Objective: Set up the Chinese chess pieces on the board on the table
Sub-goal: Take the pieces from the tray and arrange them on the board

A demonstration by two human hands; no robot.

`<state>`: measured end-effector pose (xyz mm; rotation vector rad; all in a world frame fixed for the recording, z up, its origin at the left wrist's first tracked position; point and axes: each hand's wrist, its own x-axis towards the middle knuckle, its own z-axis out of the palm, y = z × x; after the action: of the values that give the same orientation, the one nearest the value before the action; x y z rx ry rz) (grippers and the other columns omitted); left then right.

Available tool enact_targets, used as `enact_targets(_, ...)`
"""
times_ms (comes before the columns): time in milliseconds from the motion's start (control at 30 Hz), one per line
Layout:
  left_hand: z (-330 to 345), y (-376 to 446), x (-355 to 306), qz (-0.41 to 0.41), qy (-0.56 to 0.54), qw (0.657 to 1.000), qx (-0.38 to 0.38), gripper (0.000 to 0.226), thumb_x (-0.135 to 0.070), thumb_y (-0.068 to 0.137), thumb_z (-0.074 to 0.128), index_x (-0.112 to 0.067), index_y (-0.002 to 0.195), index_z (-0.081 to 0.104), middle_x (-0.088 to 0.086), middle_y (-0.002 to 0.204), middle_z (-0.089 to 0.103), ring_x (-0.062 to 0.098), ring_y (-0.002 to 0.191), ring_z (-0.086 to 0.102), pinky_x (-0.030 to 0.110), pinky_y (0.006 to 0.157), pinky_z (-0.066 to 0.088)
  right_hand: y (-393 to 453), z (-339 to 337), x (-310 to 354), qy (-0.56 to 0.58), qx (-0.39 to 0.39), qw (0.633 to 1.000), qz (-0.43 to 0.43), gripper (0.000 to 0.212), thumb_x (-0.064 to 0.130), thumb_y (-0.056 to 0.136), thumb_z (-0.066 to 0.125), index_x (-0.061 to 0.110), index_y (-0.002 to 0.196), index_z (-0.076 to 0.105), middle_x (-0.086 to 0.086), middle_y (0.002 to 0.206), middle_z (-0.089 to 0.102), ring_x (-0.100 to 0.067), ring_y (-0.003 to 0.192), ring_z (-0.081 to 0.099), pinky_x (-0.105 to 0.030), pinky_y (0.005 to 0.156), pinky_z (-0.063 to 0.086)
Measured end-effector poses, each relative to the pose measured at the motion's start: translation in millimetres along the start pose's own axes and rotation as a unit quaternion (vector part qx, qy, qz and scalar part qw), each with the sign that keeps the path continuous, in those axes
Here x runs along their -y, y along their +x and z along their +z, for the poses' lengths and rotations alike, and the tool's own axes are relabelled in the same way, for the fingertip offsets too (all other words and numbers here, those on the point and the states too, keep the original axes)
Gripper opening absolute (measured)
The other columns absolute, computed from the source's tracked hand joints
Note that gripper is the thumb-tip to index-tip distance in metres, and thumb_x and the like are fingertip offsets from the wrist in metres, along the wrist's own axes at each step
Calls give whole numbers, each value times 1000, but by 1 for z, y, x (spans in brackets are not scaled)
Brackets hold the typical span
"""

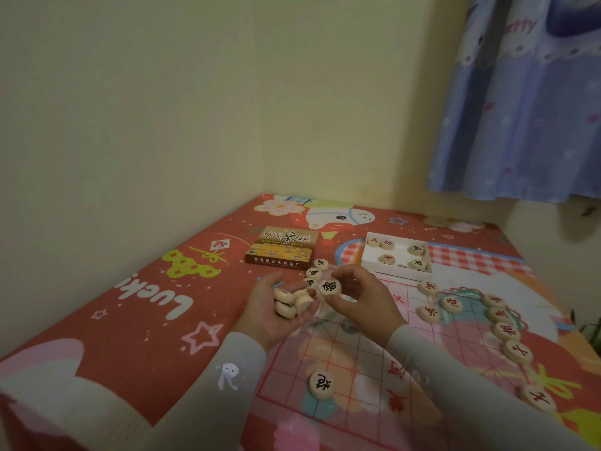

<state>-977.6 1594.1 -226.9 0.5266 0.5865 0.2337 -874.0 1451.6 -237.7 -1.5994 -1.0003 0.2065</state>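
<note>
Hands meet above the upper-left corner of a translucent chess board (pixel 357 359) spread over a red cartoon-print tablecloth (pixel 146 320). The left hand (pixel 276 307), palm up and fingers curled, cradles a small heap of wooden pieces (pixel 289 302). At its 3 o'clock the right hand (pixel 361 297) pinches a single black-marked piece (pixel 330 287) between thumb and fingertips, face toward the camera — held just above the board's edge.

Two black-marked discs (pixel 317 269) lie on the cloth at 12 o'clock from that held piece. One black piece (pixel 321 385) sits alone on the board at 6 o'clock from the hands. Red-marked pieces run in a row (pixel 505 330) down the board's right edge at 3 to 4 o'clock, with three more (pixel 437 301) set inward from them.

At 1 o'clock a white tray (pixel 369 258) holds several loose pieces; at 11 o'clock lies the brown box lid (pixel 283 247) printed with Chinese characters. A blue patterned curtain (pixel 520 109) hangs at the upper right against a pale yellow wall (pixel 195 92). Grey sleeves (pixel 234 369) cover both forearms.
</note>
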Motion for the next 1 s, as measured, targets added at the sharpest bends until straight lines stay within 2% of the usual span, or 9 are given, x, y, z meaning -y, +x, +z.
enact_targets(100, -4, 1, -2, 7, -2, 1000, -13, 51, -40, 95, 49, 9, 101, 62, 25, 100, 64, 39, 109, 61, 46, 73, 55, 0, 0, -3, -15, -8, 1000, 8, 27, 13, 75, 79, 24, 93, 62, 5, 105, 67, -4, 93, 67, -24, 85, 55)
enact_targets(200, -10, 0, -10, 38, -19, 999, -33, 46, -38, 93, 53, 7, 92, 60, 21, 89, 62, 35, 84, 64, 46, 69, 58, 0, -1, -6, -63, -16, 998, 15, 18, 16, 75, 77, 22, 86, 64, 7, 99, 63, -7, 89, 65, -25, 81, 56)
enact_targets(333, -18, -6, -26, 78, -56, 995, -42, 42, -38, 94, 51, 3, 94, 58, 19, 89, 58, 32, 80, 61, 46, 67, 58, -7, 6, -7, -128, 7, 991, 23, 16, 15, 73, 75, 24, 77, 62, 3, 91, 59, -14, 83, 61, -28, 77, 53)
enact_targets(467, -26, -17, -32, 101, -35, 993, -54, 46, -37, 95, 49, 8, 95, 59, 21, 84, 63, 34, 66, 66, 41, 77, 54, -19, 35, -8, -167, 49, 984, 40, 17, 24, 71, 75, 32, 74, 60, 11, 91, 57, -9, 84, 57, -25, 76, 49)
enact_targets(567, -36, -18, -34, 100, -53, 991, -64, 48, -37, 95, 50, 8, 108, 58, 23, 105, 58, 34, 82, 61, 48, 68, 56, -27, 55, -3, -244, 99, 965, -7, 17, 37, 79, 70, 27, 92, 66, 13, 99, 60, -6, 92, 55, -15, 73, 41)
enact_targets(633, -41, -19, -34, 96, -58, 992, -65, 48, -38, 95, 50, 8, 106, 59, 21, 102, 57, 33, 83, 60, 48, 65, 57, -26, 63, -2, -299, 135, 943, -61, 22, 38, 85, 65, 21, 100, 66, 8, 103, 63, -10, 98, 55, -16, 74, 35)
enact_targets(700, -45, -20, -34, 99, -57, 991, -71, 48, -38, 95, 51, 8, 103, 58, 21, 100, 57, 33, 82, 60, 48, 65, 57, -24, 68, -5, -306, 136, 938, -95, 22, 37, 86, 64, 19, 98, 67, 6, 99, 66, -12, 97, 56, -17, 75, 33)
enact_targets(900, -50, -19, -35, 95, -55, 992, -66, 52, -38, 95, 50, 9, 114, 57, 25, 112, 56, 36, 84, 62, 48, 69, 56, -22, 73, -13, -327, 148, 923, -136, 16, 39, 85, 64, 22, 85, 65, 7, 84, 63, -12, 83, 51, -24, 74, 39)
enact_targets(1000, -49, -20, -33, 92, -57, 992, -61, 51, -38, 96, 48, 9, 112, 58, 25, 113, 56, 36, 92, 61, 48, 67, 56, -23, 72, -13, -330, 149, 923, -130, 21, 41, 87, 62, 20, 87, 66, 4, 84, 65, -13, 84, 52, -21, 73, 33)
